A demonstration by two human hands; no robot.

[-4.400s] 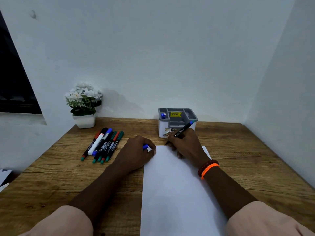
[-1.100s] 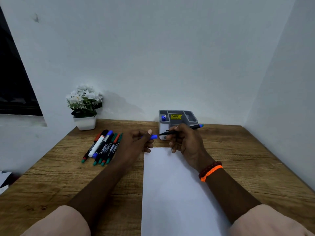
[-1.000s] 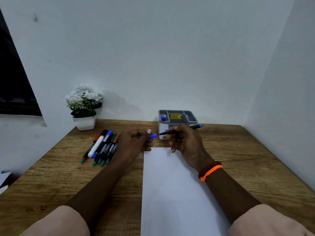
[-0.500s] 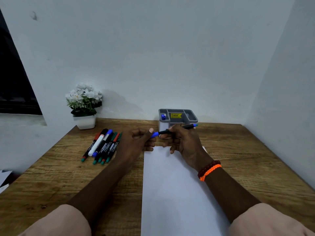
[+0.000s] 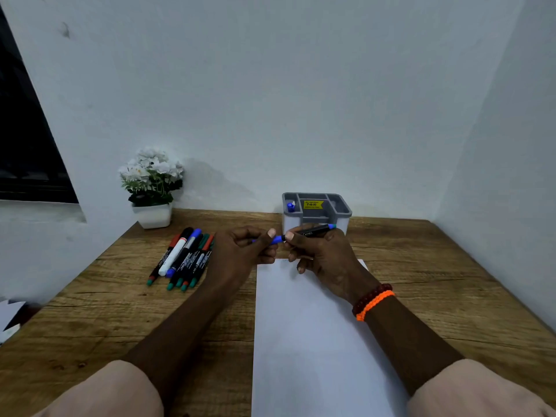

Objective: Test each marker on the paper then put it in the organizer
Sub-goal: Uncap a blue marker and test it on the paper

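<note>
Head view shows the left hand (image 5: 243,248) pinching a blue cap (image 5: 276,239) onto the black marker (image 5: 313,231) gripped by the right hand (image 5: 322,254), both raised above the paper's (image 5: 316,341) far edge. One blue-topped marker (image 5: 290,206) already stands in the organizer (image 5: 316,210) at twelve o'clock. About seven untested markers (image 5: 183,260) lie bunched on the tabletop (image 5: 120,311) at ten o'clock, so most of the job seems left.

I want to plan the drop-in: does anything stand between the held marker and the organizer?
Nothing visible: the black blue-ended marker is held just before the grey plastic organizer, whose open compartments face up.
</note>
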